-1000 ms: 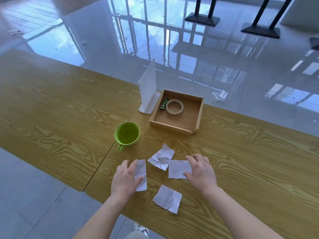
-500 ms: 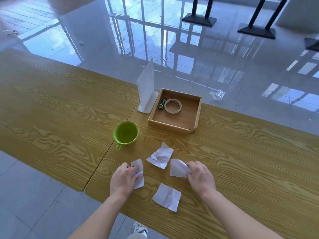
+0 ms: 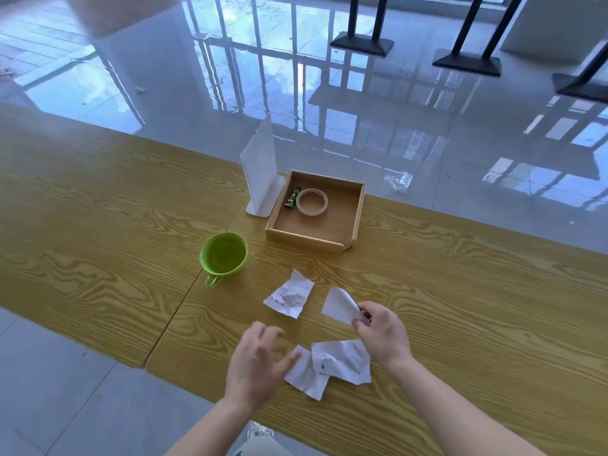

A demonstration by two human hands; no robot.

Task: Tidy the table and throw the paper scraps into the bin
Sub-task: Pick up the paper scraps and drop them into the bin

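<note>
One scrap is pinched by right hand; overlapped scraps lie just right of spread, empty left hand.

The desk is showing a matt yellow wood-grain laminate. The paper scraps are looking thin, creased and matt. The cup is gleaming as smooth green plastic. The tray is showing pale, plain wood, and the tape roll inside is looking translucent. The tiled floor is shining glossy, mirroring windows.
</note>
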